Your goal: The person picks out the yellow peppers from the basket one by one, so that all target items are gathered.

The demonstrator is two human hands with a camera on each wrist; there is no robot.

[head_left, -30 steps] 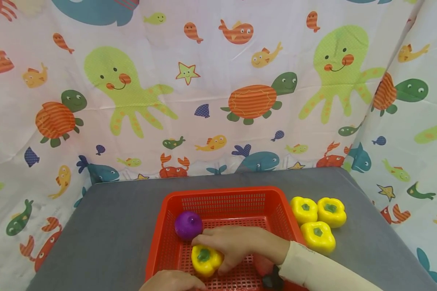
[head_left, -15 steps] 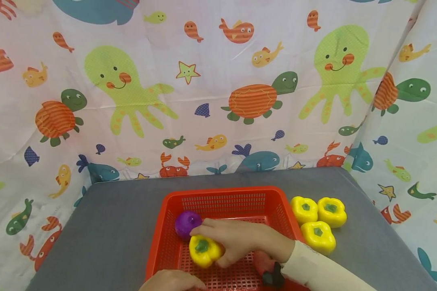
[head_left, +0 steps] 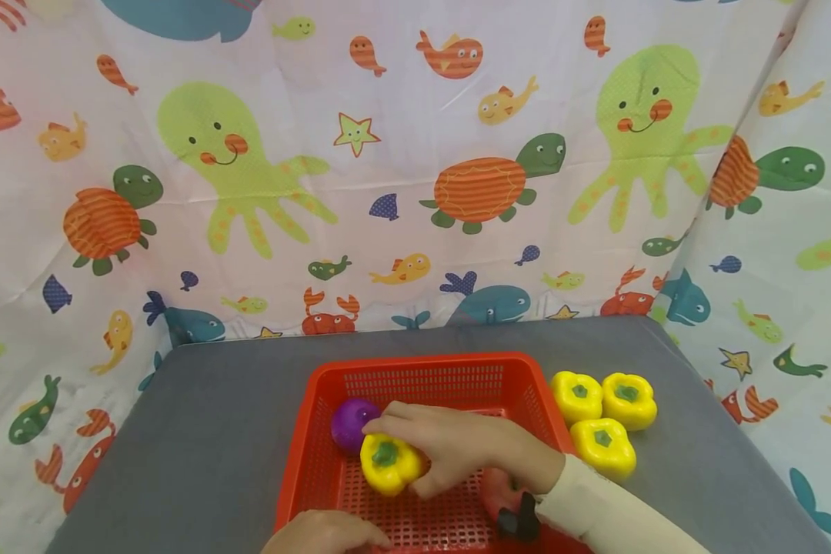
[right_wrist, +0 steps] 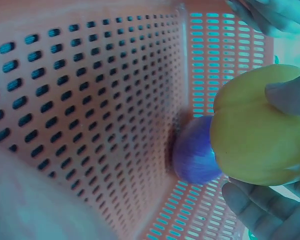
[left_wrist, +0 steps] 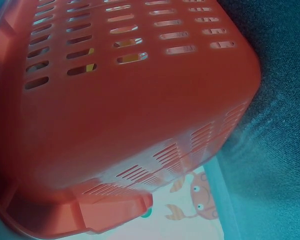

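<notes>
My right hand holds a yellow bell pepper inside the red basket, its green stem end facing up. In the right wrist view, a thumb lies on one side of the pepper and fingers on the other. Beside it in the basket sits a purple onion, partly covered by the pepper in the right wrist view. My left hand grips the basket's near left rim, its lower part cut off by the frame. The left wrist view shows only the basket's outer wall.
A reddish round fruit lies in the basket, partly hidden behind my right forearm and the black wrist camera. Three yellow bell peppers stand on the grey table to the basket's right. A sea-animal curtain hangs behind.
My right hand has raised the yellow bell pepper slightly, away from me within the basket. More of the reddish fruit now shows. The left hand has stayed nearly still.
</notes>
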